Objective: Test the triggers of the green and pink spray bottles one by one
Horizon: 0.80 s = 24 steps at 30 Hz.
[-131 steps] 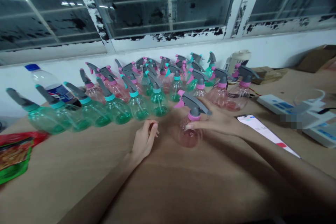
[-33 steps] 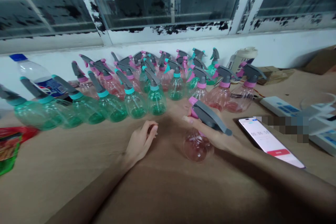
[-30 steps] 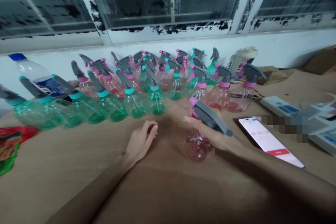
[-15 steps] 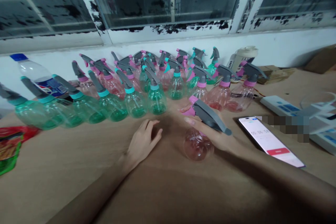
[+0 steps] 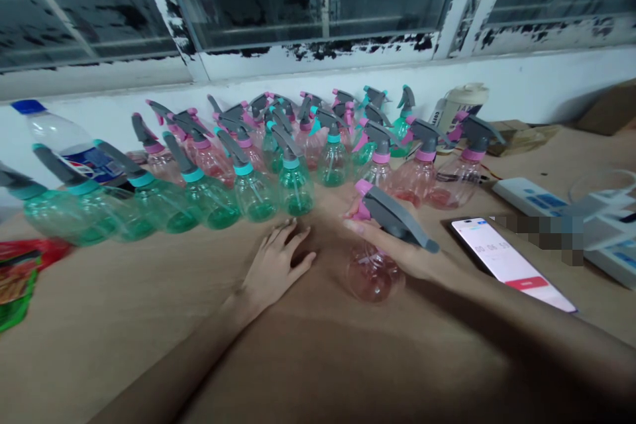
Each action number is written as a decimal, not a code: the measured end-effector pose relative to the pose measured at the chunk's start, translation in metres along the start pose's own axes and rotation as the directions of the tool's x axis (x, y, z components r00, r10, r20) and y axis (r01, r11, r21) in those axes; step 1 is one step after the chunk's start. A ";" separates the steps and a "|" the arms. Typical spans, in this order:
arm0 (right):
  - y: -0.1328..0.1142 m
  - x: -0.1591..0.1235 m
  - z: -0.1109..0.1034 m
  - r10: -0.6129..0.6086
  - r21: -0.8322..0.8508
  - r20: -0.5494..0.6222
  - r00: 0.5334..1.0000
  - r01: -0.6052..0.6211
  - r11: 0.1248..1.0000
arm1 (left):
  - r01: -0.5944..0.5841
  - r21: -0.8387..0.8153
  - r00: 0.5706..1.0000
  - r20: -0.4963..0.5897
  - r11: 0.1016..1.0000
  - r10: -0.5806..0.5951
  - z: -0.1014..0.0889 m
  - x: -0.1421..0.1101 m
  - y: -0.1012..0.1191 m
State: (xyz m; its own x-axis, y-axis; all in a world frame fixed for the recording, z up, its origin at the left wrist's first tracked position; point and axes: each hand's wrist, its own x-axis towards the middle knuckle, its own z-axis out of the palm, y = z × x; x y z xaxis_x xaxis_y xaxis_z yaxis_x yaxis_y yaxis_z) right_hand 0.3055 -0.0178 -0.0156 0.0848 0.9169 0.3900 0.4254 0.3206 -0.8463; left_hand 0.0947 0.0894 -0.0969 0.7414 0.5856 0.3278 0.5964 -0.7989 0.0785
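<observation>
My right hand (image 5: 397, 253) is closed round the neck of a pink spray bottle (image 5: 373, 273) whose grey trigger head (image 5: 395, 215) has a pink nozzle; the bottle stands on the brown table (image 5: 149, 318). My left hand (image 5: 274, 266) lies flat on the table just left of it, fingers spread and holding nothing. Behind both hands stand several green spray bottles (image 5: 295, 189) and several pink spray bottles (image 5: 420, 175) in rows along the wall.
A phone (image 5: 511, 262) with a lit screen lies right of my right arm. A white power strip (image 5: 536, 197) is further right. A water bottle (image 5: 74, 146) stands at far left, a red and green packet (image 5: 20, 281) at the left edge, a white jar (image 5: 460, 103) behind.
My left hand has uncurled from a loose fist and now lies flat with fingers spread. My right hand keeps hold of the pink bottle, which was turned since the earliest frame.
</observation>
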 end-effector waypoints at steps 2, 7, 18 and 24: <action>-0.002 0.000 -0.001 0.017 0.000 0.046 0.999 -0.017 1.000 | -0.003 0.000 1.000 0.003 1.000 0.003 0.000 0.000 -0.001; -0.005 -0.001 -0.003 0.014 -0.006 0.041 0.999 -0.014 1.000 | -0.006 -0.012 1.000 0.025 1.000 0.006 0.000 0.000 -0.001; 0.003 -0.004 0.002 0.031 -0.059 -0.056 0.998 -0.034 0.998 | 0.000 -0.019 0.999 0.042 1.000 0.001 -0.001 0.000 -0.001; 0.001 -0.004 0.003 0.054 -0.083 -0.050 0.997 -0.058 0.995 | -0.011 0.032 0.998 0.062 0.999 0.009 -0.001 0.001 -0.001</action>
State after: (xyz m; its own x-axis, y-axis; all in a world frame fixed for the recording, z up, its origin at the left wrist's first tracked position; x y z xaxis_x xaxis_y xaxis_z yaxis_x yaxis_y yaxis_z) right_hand 0.3026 -0.0202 -0.0189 0.1526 0.9199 0.3612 0.4933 0.2458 -0.8344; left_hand 0.0945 0.0908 -0.0960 0.7643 0.5858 0.2695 0.5977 -0.8005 0.0449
